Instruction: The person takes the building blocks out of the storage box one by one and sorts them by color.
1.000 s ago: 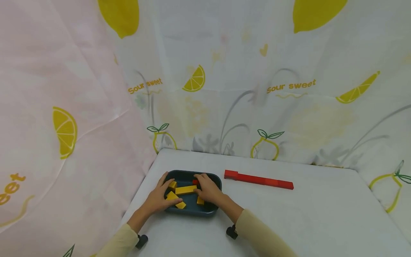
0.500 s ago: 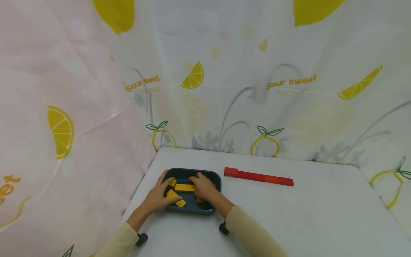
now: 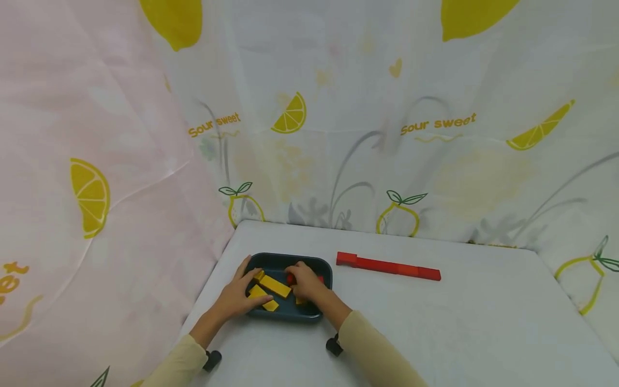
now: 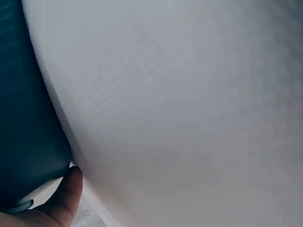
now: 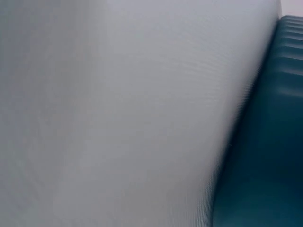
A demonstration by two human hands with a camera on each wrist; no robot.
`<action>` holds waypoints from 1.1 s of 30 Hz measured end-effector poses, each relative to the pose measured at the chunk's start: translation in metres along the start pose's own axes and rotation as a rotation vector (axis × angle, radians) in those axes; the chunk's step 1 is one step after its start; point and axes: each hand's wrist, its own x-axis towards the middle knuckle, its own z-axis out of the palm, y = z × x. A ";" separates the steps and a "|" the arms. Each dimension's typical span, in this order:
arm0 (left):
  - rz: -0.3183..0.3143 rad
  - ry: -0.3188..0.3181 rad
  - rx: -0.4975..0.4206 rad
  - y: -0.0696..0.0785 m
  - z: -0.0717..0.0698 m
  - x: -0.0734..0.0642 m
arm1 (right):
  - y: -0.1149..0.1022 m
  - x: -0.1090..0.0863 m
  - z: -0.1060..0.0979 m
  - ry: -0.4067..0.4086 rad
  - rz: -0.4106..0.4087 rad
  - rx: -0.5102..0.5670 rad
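A dark blue-green tray (image 3: 290,318) holds several yellow and red blocks. My left hand (image 3: 235,296) grips the tray's left end, its thumb reaching over a yellow block (image 3: 263,298) inside. In the left wrist view, a finger (image 4: 68,196) lies against the outside of the tray. Down in the tray's right half, my right hand (image 3: 308,284) has its fingers curled at a red block (image 3: 290,279), which they partly cover. A long yellow block (image 3: 275,286) lies slantwise between the hands. More red (image 3: 321,279) shows behind the right hand.
Right of the tray, red blocks (image 3: 387,266) lie end to end in a row on the white table (image 3: 435,322). A lemon-print curtain (image 3: 362,134) hangs behind the table and along its left side.
My right hand has shifted slightly left and deeper into the tray. The long yellow block has turned to a slant, and red shows at the right fingertips. My left hand stays in place.
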 end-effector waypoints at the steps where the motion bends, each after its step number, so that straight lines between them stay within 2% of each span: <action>1: 0.001 0.001 0.002 0.000 0.000 0.000 | 0.000 0.001 0.000 -0.002 0.001 0.005; 19: 0.015 0.017 0.008 -0.002 0.003 0.001 | 0.003 0.000 0.000 0.041 0.034 0.102; 27: 0.011 0.015 0.006 -0.001 0.003 0.001 | 0.002 0.000 -0.003 0.041 -0.014 0.074; 33: 0.015 0.021 0.008 -0.001 0.002 0.001 | 0.002 -0.001 -0.004 0.070 -0.051 0.105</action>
